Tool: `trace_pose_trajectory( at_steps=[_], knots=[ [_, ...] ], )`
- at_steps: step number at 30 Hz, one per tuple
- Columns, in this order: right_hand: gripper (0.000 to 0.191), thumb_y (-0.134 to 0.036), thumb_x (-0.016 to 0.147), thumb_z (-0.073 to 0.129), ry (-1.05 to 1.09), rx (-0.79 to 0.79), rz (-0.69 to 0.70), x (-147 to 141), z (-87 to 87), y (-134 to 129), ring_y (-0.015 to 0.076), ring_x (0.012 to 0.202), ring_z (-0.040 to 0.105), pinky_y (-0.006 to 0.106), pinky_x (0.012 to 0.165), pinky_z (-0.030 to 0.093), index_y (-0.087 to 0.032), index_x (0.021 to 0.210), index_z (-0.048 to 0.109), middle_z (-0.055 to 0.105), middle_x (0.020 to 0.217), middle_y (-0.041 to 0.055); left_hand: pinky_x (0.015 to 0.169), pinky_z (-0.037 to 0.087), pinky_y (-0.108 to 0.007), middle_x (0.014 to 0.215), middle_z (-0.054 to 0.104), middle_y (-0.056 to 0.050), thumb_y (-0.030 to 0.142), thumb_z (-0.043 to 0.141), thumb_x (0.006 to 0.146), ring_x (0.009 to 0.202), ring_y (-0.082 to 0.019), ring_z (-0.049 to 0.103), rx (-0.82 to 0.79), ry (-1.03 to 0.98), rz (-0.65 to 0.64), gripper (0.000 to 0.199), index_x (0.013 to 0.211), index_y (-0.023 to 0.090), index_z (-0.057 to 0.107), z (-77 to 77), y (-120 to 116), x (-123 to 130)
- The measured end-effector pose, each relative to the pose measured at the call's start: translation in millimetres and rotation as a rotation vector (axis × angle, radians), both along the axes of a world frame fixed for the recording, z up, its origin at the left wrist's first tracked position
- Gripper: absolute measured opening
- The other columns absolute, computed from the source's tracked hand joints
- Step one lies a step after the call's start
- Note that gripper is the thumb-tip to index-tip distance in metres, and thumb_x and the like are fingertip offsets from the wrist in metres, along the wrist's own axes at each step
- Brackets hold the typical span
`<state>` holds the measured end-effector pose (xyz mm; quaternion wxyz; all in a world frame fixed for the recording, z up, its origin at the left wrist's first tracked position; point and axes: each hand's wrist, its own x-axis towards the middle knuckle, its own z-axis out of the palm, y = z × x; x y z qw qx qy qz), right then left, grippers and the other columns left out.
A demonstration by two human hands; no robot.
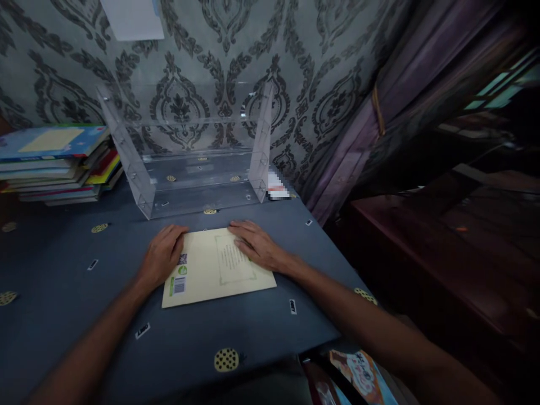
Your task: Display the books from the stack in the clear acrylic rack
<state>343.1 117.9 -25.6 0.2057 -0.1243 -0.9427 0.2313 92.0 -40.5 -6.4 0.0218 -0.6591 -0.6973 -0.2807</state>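
Observation:
A thin pale yellow book [202,275] lies on the patterned blue-grey tabletop, showing a barcode, a QR code and a framed block of print. My left hand [162,256] is closed at its left edge, fingers together and curled along the side. Across the upper right part of the book rests my right hand [257,244], its fingers stretched out and the thumb apart. The right hand covers the book's upper right corner. Just beyond both hands stands a clear tiered acrylic rack [260,146] with nothing on its shelves.
Several books are stacked in a pile [54,163] at the back left. Beside the rack's right foot lies a blurred white and red item [278,187]. A purple curtain [350,152] hangs at the right. Below the table's front edge is a bag with a colourful packet [358,374].

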Motion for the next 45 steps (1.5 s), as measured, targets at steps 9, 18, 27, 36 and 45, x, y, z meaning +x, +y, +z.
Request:
trace_pose_trajectory(
  at_steps=[9, 18, 27, 36, 45],
  knots=[
    [0.042, -0.028, 0.104, 0.038, 0.014, -0.008, 0.056, -3, -0.8, 10, 0.0252, 0.141, 0.048, 0.054, 0.119, 0.037, -0.016, 0.141, 0.055, 0.057, 0.145, 0.0161, 0.090, 0.053, -0.044, 0.108, 0.071, -0.013, 0.034, 0.032, 0.102, 0.102, -0.030, 0.065, -0.034, 0.153, 0.071, 0.040, 0.119, 0.015, 0.062, -0.3, 1, 11],
    [0.041, -0.023, 0.103, 0.037, 0.008, -0.003, 0.085, -8, 3.3, 29, 0.0247, 0.139, 0.050, 0.054, 0.117, 0.039, -0.018, 0.138, 0.058, 0.061, 0.142, 0.0154, 0.092, 0.051, -0.047, 0.111, 0.070, -0.016, 0.036, 0.036, 0.099, 0.105, -0.032, 0.065, -0.028, 0.190, 0.132, 0.044, 0.130, 0.012, 0.057, -0.9, 11, 20],
    [0.043, -0.019, 0.100, 0.038, -0.004, -0.023, 0.022, -3, 6.6, 34, 0.0264, 0.139, 0.051, 0.058, 0.119, 0.035, -0.018, 0.137, 0.059, 0.064, 0.139, 0.0135, 0.092, 0.051, -0.046, 0.110, 0.070, -0.015, 0.037, 0.036, 0.098, 0.105, -0.031, 0.065, -0.038, 0.088, 0.098, 0.043, 0.127, 0.013, 0.058, 2.9, 12, 18],
    [0.043, -0.020, 0.099, 0.038, -0.012, -0.018, -0.045, 3, 6.3, 33, 0.0253, 0.144, 0.046, 0.052, 0.117, 0.041, -0.016, 0.136, 0.060, 0.063, 0.141, 0.0133, 0.087, 0.051, -0.042, 0.109, 0.072, -0.012, 0.045, 0.040, 0.094, 0.100, -0.029, 0.066, -0.070, -0.140, 0.106, 0.044, 0.120, 0.016, 0.062, 5.4, 12, 9],
    [0.039, -0.024, 0.101, 0.041, -0.063, 0.130, -0.018, 1, 12.7, 21, 0.0297, 0.142, 0.047, 0.060, 0.119, 0.035, -0.016, 0.133, 0.062, 0.061, 0.142, 0.0158, 0.065, 0.049, -0.027, 0.099, 0.074, -0.007, 0.050, 0.054, 0.089, 0.077, -0.017, 0.065, -0.087, -0.774, 0.020, 0.039, 0.111, 0.018, 0.061, 0.3, 15, -10]
  ],
)
